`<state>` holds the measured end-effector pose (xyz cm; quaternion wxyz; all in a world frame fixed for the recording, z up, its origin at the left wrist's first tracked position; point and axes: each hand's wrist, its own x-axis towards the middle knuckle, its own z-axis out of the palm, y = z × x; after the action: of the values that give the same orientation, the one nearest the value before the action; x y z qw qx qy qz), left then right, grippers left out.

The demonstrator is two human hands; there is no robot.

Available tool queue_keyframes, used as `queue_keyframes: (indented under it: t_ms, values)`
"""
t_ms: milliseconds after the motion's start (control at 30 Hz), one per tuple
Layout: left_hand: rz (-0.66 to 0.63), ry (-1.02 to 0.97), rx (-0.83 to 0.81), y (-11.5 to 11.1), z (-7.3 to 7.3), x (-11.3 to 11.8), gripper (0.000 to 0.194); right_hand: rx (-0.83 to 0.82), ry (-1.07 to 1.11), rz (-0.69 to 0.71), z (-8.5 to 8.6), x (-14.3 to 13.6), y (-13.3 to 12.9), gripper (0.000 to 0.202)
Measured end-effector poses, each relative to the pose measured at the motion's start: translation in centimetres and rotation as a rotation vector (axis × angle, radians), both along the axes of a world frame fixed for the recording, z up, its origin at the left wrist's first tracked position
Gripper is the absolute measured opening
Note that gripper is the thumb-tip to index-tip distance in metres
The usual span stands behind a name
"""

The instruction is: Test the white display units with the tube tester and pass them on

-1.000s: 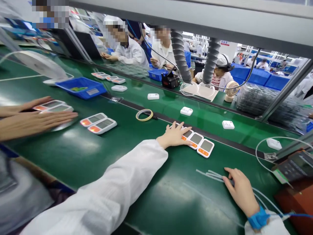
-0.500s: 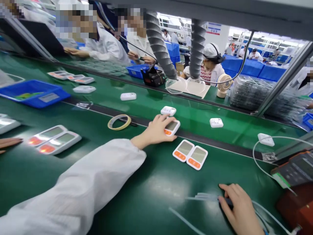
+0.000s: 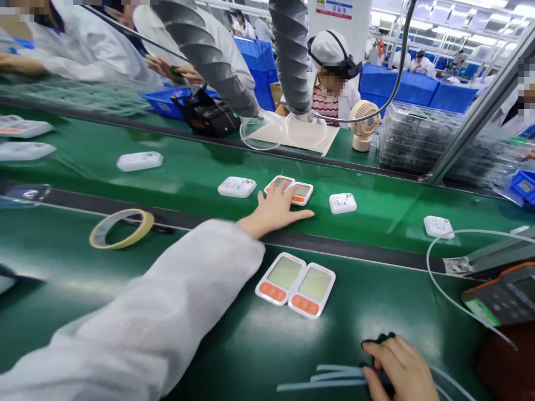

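My left hand (image 3: 276,209) reaches over the bright green strip with its fingers spread. Its fingertips rest over a pair of white devices with orange buttons (image 3: 301,193), which lie side by side and are partly covered. Nearer to me, another pair of such devices (image 3: 311,289) lies face up on the dark green surface, their grey screens showing. At the lower right, my right hand (image 3: 401,370) is closed around a dark object with pale thin tubes (image 3: 334,376) sticking out to the left. What the dark object is cannot be made out.
White units (image 3: 237,187) lie along the green strip. A tape roll (image 3: 97,234) rests at the left on the dark rail. An orange-edged meter (image 3: 507,292) and a looping white cable are at the right. Clear lamps on grey ribbed arms (image 3: 295,61) hang beyond the strip.
My left hand has moved from the rail onto the strip, and its fingers have spread from around a device. The view has shifted right. My right hand's fingers have curled more.
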<state>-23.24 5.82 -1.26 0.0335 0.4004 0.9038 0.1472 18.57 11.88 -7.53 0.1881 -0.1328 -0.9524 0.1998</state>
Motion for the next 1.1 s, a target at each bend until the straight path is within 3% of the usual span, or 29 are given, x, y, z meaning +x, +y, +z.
queue_keyframes:
  t_ms: [67, 167, 200, 267, 400, 633, 733, 833, 933, 1033, 1100]
  values:
    - [-0.045, -0.075, 0.074, -2.9, -0.3, 5.6, 0.082, 0.003, -0.009, 0.036, 0.3, 0.1, 0.2, 0.024]
    - [-0.163, -0.164, 0.071, -5.9, -0.8, 14.4, 0.095, 0.014, -0.031, 0.126, 1.0, 0.1, 0.9, 0.025]
    - [-0.18, -0.17, 0.062, -6.2, -0.8, 16.5, 0.099, 0.016, -0.036, 0.142, 1.2, 0.1, 1.1, 0.025]
    - [-0.191, -0.153, 0.017, -6.1, -0.6, 18.9, 0.089, 0.019, -0.038, 0.142, 1.5, 0.1, 1.3, 0.024]
    - [-0.305, -0.05, -0.025, -4.6, 1.0, 18.8, 0.065, 0.026, -0.01, 0.147, 1.8, -0.2, 0.9, 0.025]
    - [-0.313, -0.008, -0.108, -4.0, 2.1, 18.6, 0.061, -0.021, 0.048, 0.062, 2.7, -1.0, -0.1, 0.018]
    - [-0.38, 0.021, -0.038, -2.0, 2.4, 18.2, 0.057, -0.056, 0.036, 0.043, 3.0, -1.1, -0.3, 0.017]
    - [-0.378, 0.036, 0.068, 3.2, 2.9, 16.4, 0.056, -0.079, 0.024, 0.012, 3.0, -1.1, -0.6, 0.017]
    - [-0.322, -0.057, 0.108, 10.8, 2.7, 14.3, 0.061, -0.104, 0.022, -0.009, 2.9, -1.0, -0.7, 0.017]
    - [-0.111, -0.147, 0.155, 17.1, 1.5, 13.2, 0.067, -0.132, 0.0, -0.02, 2.9, -1.1, -0.7, 0.018]
    - [-0.002, -0.047, 0.194, 19.3, 0.3, 13.1, 0.065, -0.148, -0.023, -0.024, 3.0, -1.1, -0.7, 0.018]
